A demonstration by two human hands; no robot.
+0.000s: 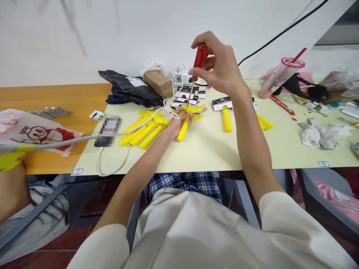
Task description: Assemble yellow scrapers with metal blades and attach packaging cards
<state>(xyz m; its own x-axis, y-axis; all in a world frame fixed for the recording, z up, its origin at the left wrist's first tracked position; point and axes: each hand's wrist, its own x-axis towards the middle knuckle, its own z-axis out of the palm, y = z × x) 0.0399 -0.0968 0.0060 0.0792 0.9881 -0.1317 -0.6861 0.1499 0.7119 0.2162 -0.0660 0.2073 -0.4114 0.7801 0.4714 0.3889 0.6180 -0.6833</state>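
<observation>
My right hand (221, 67) is raised over the table, its fingers closed round the red handle of a screwdriver (200, 59). The screwdriver's shaft points down to the head of a yellow tool (183, 129) with a tubular handle and a small metal blade. My left hand (177, 125) is closed on that tool near its head and steadies it just above the table. To the left of my left hand lie several similar yellow tools (146, 130). Another yellow handle (226, 119) is on the right, against a black-and-white card (221, 104).
A white cable (137, 127) crosses near my left hand. Behind stand a cardboard box (158, 83), a black bag (131, 87) and plugged-in chargers (179, 76). At right are a drink cup (280, 78) and crumpled tissue (322, 134). Another person's arm (14, 190) shows at far left.
</observation>
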